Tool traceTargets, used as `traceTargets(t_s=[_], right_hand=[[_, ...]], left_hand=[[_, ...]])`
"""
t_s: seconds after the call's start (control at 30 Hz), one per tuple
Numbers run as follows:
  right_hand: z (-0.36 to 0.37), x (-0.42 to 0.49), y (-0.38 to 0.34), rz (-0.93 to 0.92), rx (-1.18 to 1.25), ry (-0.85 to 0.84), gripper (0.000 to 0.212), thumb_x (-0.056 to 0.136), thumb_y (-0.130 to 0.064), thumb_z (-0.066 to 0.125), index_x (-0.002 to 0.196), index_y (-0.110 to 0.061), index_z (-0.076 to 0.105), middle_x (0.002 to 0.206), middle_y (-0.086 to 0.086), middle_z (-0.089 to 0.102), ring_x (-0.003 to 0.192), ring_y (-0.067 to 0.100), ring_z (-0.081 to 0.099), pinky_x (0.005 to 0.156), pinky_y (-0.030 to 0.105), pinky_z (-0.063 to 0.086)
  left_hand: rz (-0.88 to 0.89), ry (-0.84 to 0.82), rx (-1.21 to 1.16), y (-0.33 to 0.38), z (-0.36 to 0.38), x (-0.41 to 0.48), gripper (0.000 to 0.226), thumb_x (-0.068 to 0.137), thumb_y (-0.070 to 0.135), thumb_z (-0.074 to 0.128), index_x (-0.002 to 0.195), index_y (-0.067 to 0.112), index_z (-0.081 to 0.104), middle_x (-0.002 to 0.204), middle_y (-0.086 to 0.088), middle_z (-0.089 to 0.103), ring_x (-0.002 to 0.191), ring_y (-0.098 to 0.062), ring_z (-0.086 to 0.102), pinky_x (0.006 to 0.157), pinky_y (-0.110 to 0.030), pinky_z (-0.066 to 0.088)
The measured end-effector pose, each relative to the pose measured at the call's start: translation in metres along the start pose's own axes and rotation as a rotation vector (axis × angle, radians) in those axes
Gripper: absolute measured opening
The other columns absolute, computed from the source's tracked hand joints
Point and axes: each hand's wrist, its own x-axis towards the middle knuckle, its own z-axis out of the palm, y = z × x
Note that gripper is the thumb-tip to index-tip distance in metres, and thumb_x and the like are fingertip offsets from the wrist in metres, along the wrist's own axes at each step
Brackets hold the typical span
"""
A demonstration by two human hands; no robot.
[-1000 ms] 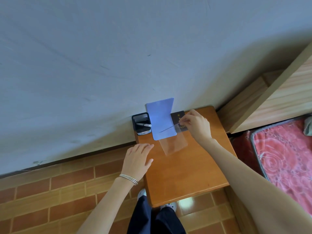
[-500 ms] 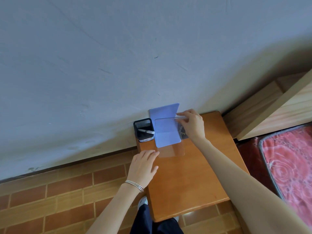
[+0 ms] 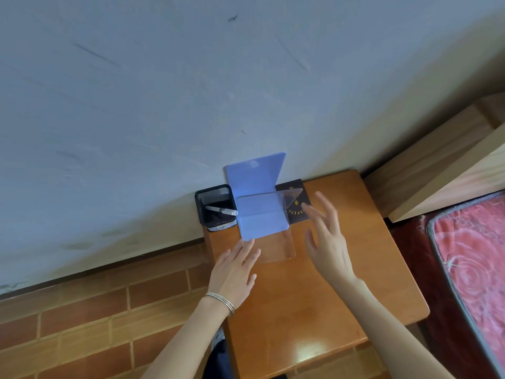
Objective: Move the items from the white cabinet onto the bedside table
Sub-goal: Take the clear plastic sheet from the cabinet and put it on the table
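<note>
A blue folded board (image 3: 257, 192) stands on the wooden bedside table (image 3: 314, 291) against the wall. A clear plastic sheet (image 3: 276, 242) leans against the board's front and runs down onto the tabletop. Right of the board lies a dark booklet (image 3: 293, 206) with gold lettering, partly behind the sheet's corner. A black mesh pen holder (image 3: 216, 206) with a pen (image 3: 222, 211) in it stands at the board's left. My left hand (image 3: 235, 274) is flat and open at the table's left edge, fingertips near the board's lower corner. My right hand (image 3: 326, 239) hovers open just right of the sheet, holding nothing.
A grey-white wall (image 3: 191, 91) rises directly behind the table. A wooden bed frame (image 3: 448, 165) and a red patterned mattress (image 3: 475, 258) are to the right. Brick-pattern floor tiles (image 3: 95, 318) lie to the left and below.
My right hand lifted the clear sheet up against the blue board, let it go and drew back to the right with spread fingers. My left hand slid slightly toward the board.
</note>
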Motion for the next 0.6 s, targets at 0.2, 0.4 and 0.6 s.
traceTargets(t_s=[0.2, 0.4, 0.6], right_hand=[[0.055, -0.051, 0.030, -0.077, -0.206, -0.429, 0.048, 0.065, -0.005, 0.081, 0.111, -0.008, 0.066, 0.126, 0.012, 0.058, 0.117, 0.030, 0.055, 0.079, 0.048, 0.055], [0.074, -0.042, 0.030, -0.088, -0.211, -0.376, 0.047, 0.071, -0.004, 0.077, 0.116, -0.005, 0.063, 0.134, 0.014, 0.052, 0.125, 0.028, 0.047, 0.099, 0.044, 0.039], [0.081, -0.025, 0.037, -0.126, -0.277, -0.382, 0.049, 0.073, -0.008, 0.077, 0.119, -0.004, 0.060, 0.136, 0.015, 0.050, 0.127, 0.030, 0.044, 0.103, 0.045, 0.030]], left_hand=[[-0.044, 0.036, -0.086, 0.000, 0.020, 0.002, 0.059, 0.073, 0.037, 0.077, 0.127, 0.020, 0.060, 0.144, -0.006, 0.045, 0.128, -0.021, 0.047, 0.102, -0.034, 0.034], [-0.069, 0.108, -0.057, -0.005, 0.021, 0.010, 0.057, 0.101, 0.035, 0.035, 0.151, 0.021, 0.012, 0.159, -0.001, -0.005, 0.145, -0.017, -0.003, 0.113, -0.029, -0.002], [-0.105, 0.097, -0.054, -0.006, 0.016, 0.024, 0.060, 0.100, 0.033, 0.038, 0.151, 0.018, 0.012, 0.159, -0.003, -0.003, 0.145, -0.018, -0.002, 0.115, -0.030, 0.004]])
